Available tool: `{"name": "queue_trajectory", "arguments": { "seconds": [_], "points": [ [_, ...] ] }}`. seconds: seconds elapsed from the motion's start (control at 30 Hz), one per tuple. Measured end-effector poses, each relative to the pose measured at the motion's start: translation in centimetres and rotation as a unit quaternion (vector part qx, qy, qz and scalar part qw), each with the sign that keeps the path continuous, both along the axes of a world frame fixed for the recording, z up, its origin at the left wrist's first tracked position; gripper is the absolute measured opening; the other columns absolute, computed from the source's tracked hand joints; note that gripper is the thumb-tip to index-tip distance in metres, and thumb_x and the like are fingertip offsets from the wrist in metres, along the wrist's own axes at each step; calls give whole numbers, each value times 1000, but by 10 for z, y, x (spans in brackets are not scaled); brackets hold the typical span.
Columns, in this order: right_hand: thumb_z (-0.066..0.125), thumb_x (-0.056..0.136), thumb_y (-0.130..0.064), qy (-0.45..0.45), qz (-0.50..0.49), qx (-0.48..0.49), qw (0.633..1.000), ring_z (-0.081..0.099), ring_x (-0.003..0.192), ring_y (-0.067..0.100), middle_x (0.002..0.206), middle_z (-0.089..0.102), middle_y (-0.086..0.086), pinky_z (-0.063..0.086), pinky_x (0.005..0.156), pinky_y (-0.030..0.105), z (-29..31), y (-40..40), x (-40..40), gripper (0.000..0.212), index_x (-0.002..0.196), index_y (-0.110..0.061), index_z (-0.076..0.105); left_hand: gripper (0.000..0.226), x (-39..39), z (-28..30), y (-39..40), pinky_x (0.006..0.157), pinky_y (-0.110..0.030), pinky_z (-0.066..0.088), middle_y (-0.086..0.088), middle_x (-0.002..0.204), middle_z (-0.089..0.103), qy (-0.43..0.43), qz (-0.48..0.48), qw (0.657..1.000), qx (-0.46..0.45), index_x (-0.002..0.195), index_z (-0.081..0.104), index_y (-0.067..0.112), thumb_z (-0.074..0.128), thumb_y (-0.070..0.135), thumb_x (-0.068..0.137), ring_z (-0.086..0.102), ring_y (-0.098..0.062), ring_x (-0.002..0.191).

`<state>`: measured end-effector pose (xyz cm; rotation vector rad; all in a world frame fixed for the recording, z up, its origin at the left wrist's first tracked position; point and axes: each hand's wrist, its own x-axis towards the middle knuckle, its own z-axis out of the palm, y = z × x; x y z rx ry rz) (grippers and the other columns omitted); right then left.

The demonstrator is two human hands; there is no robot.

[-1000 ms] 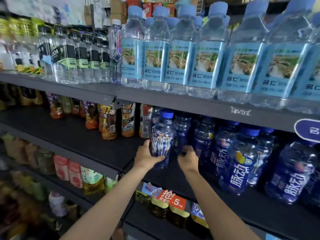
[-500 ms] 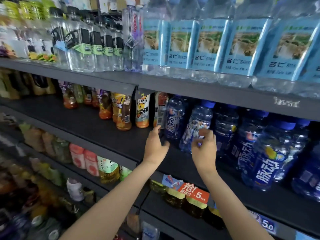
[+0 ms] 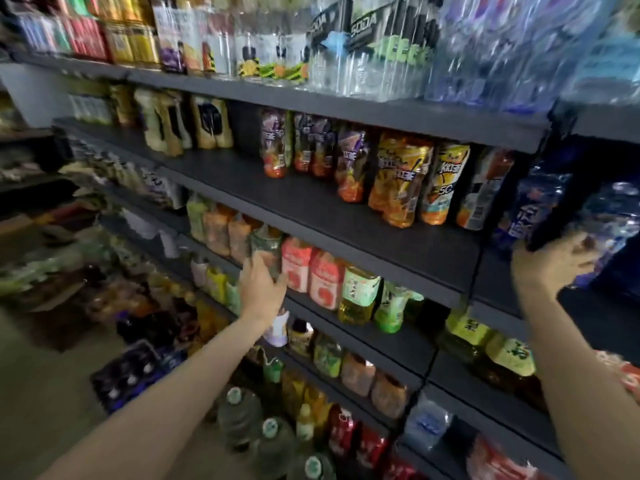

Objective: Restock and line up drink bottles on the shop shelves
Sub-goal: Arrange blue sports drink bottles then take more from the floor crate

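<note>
The left hand (image 3: 260, 285) reached to the third shelf down and touched a greenish bottle (image 3: 266, 249) there, its fingers laid up against the bottle's lower front; blur hid whether they curled round it. That bottle stood at the shelf's front edge, in a row: to the hand's left were pale green and orange-labelled bottles (image 3: 221, 228), to its right two pink-labelled bottles (image 3: 311, 273), then green-labelled tea bottles (image 3: 360, 294).

The right hand (image 3: 550, 263) was well apart from the left, up at the shelf above and far to the right. Its fingers were curled, and they lay against the base of a dark blue bottle (image 3: 533, 209); the smear of motion made it impossible to tell whether the hand gripped that bottle or only touched it. More blue bottles (image 3: 609, 216) stood just beyond the right hand.

Between the two hands, on the dark shelf (image 3: 311, 202) the right hand reached to, stood orange and yellow-labelled tea bottles (image 3: 398, 181), set back from the edge, with purple-labelled ones (image 3: 275, 143) to their left. Above both hands, clear bottles with black "SODA" labels (image 3: 363, 39) lined the top shelf. Below the left forearm, large water jugs (image 3: 242, 417) with pale caps stood near the floor.
</note>
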<state>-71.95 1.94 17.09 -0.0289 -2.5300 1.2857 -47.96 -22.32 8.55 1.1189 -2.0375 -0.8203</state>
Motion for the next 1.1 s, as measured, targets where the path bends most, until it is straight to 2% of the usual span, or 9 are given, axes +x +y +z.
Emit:
{"name": "queue_trajectory", "arguments": {
  "seconds": [0.13, 0.27, 0.37, 0.47, 0.6, 0.77, 0.87, 1.0, 1.1],
  "points": [
    [55, 90, -15, 1, 8, 0, 1000, 17, 135, 42, 151, 9, 23, 28, 104, 46, -9, -74, 44, 64, 141, -1, 19, 31, 22, 13, -41, 93, -43, 41, -12, 117, 47, -17, -28, 999, -37, 114, 46, 8, 59, 10, 86, 47, -30, 110],
    [57, 86, -13, 32, 146, 64, 987, 26, 127, 45, 142, 22, 27, 31, 100, 50, -34, -180, 110, 62, 137, 2, 25, 32, 58, 12, -85, 91, -40, 44, -9, 121, 45, -7, -25, 999, -31, 118, 44, 12, 57, 13, 88, 51, -28, 107],
    [59, 83, -13, 43, 264, 118, 956, 32, 122, 43, 134, 30, 24, 33, 97, 48, -54, -268, 165, 56, 132, -2, 34, 28, 100, -2, -131, 89, -40, 47, -6, 120, 45, 4, 6, 1000, 31, 117, 43, 13, 54, 15, 91, 54, -25, 102],
    [61, 85, -22, 25, 348, 176, 920, 30, 125, 41, 138, 28, 23, 29, 102, 47, -74, -351, 213, 60, 133, -4, 32, 24, 157, -22, -182, 85, -35, 46, -3, 107, 50, 28, 78, 993, 85, 112, 44, 12, 54, 16, 91, 54, -22, 98],
    [58, 89, -25, 4, 433, 192, 881, 22, 131, 41, 143, 22, 20, 30, 104, 49, -106, -452, 259, 62, 138, -5, 26, 26, 228, -51, -259, 89, -39, 46, -9, 102, 58, 18, 185, 978, 98, 110, 47, 8, 57, 11, 85, 58, -27, 97],
    [54, 93, -22, -35, 501, 211, 839, 18, 133, 39, 147, 16, 19, 28, 104, 46, -147, -570, 293, 56, 138, -7, 25, 31, 262, -88, -355, 89, -41, 46, -14, 110, 57, -15, 248, 962, 115, 113, 47, 6, 57, 8, 84, 57, -31, 98],
    [55, 91, -23, -15, 526, 251, 813, 22, 130, 39, 144, 19, 18, 32, 100, 46, -174, -632, 305, 56, 136, -9, 26, 29, 268, -114, -406, 88, -38, 44, -16, 108, 57, -34, 257, 957, 129, 112, 48, 4, 56, 6, 84, 56, -31, 96],
    [57, 89, -22, -31, 553, 294, 779, 25, 130, 39, 142, 24, 17, 28, 103, 44, -210, -679, 325, 56, 135, -9, 28, 33, 283, -151, -453, 87, -36, 41, -19, 108, 58, -66, 267, 948, 163, 114, 48, 0, 55, 2, 82, 57, -33, 97],
    [57, 88, -18, -57, 570, 328, 752, 25, 129, 38, 140, 25, 16, 30, 102, 43, -250, -706, 338, 54, 134, -9, 29, 33, 296, -189, -484, 85, -36, 42, -21, 106, 59, -69, 269, 937, 209, 113, 47, -4, 54, 0, 82, 57, -36, 96]
  ]
}}
